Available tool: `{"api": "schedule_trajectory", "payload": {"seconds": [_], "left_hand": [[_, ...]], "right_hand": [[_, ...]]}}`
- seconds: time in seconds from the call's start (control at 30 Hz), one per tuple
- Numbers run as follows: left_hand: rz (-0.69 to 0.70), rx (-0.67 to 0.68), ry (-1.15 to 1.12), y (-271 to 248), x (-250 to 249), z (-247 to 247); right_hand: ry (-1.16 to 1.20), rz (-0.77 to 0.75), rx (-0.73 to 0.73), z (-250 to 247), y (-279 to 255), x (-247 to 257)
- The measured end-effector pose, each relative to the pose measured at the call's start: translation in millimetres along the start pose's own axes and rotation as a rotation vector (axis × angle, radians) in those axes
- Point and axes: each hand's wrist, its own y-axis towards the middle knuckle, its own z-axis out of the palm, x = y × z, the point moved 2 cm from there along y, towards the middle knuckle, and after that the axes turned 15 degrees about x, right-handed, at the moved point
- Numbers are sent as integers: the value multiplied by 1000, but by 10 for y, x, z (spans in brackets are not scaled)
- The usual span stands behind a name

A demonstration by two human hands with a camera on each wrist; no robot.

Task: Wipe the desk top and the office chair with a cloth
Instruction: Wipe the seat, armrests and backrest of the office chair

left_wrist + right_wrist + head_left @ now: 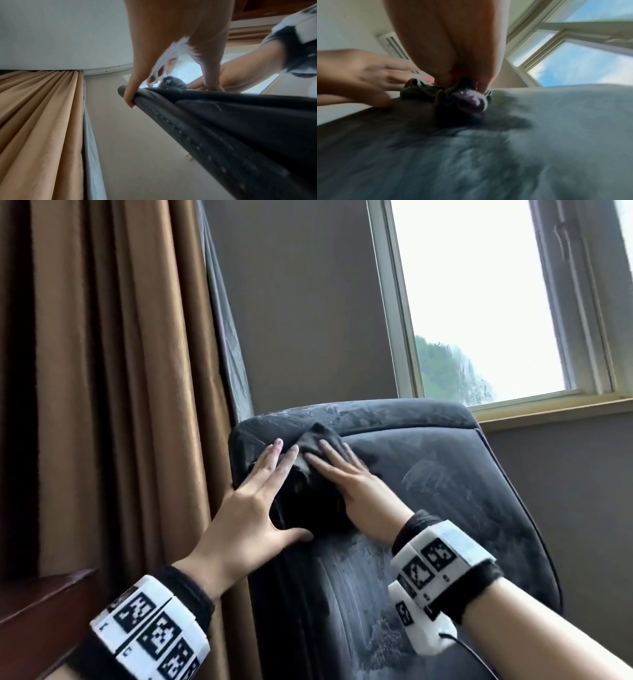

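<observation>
The supporting surface is the dark, upholstered backrest of an office chair [445, 491], tilted away from the viewer. Its face carries pale streaks and smears, heaviest near the lower middle and along the top edge. A dark crumpled cloth [308, 491] lies directly against the upper left of the backrest. The left hand [246, 508] rests flat on the cloth's left side, its little finger over the backrest's left edge; the right hand [356, 484] presses flat on its right side.

We saw black chair [428, 491] with pale grey dusty streaks; dark cloth [308, 491]; golden-brown curtain [120, 371]; black-white checker-like markers on wrist bands [154, 635].
</observation>
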Motion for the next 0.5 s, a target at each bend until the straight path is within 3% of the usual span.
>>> {"api": "schedule_trajectory", "payload": {"seconds": [0.07,0.1,0.23,0.3,0.43,0.5], "left_hand": [[-2,-4,12,-17,-3,-1],[-21,5,7,-18,0,3],[-100,6,18,5,9,4],[-122,37,41,32,0,-8],[-150,91,83,40,-26,-36],[-162,94,72,18,-19,-35]], "right_hand": [[66,192,-68,-114,21,-154],[58,177,-95,-108,-7,-89],[-21,-211,60,336,-309,432],[-17,-245,20,310,-384,289],[77,165,-70,72,-287,-250],[49,105,-44,156,-330,-5]]}}
